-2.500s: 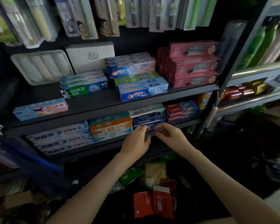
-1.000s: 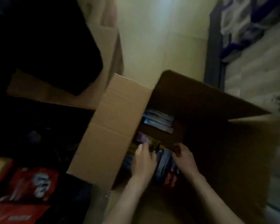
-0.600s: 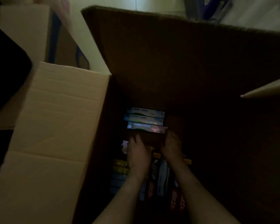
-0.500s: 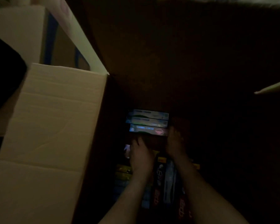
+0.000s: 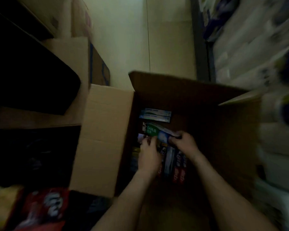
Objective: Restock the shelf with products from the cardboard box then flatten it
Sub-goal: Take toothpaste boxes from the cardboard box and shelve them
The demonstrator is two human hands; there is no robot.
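Observation:
An open cardboard box (image 5: pixel 107 130) stands on the floor below me with its flaps spread. Both hands are inside it. My left hand (image 5: pixel 148 155) and my right hand (image 5: pixel 184 144) grip a green and blue Darlie toothpaste carton (image 5: pixel 157 132), tilted and lifted off the pile. Two pale blue cartons (image 5: pixel 156 115) lie stacked at the far wall of the box. Dark and red cartons (image 5: pixel 177 165) stand on edge under my wrists. The shelf is out of view.
More cardboard boxes (image 5: pixel 77 64) are stacked at the left, with a black shape on them. Red packets (image 5: pixel 45 209) lie at the lower left. White and blue wrapped packs (image 5: pixel 257 55) fill the right side. Pale floor (image 5: pixel 140 39) runs ahead of the box.
I turned from the shelf down to the box and reached in. Since half a second ago both hands have taken hold of the Darlie carton and raised it from the pile.

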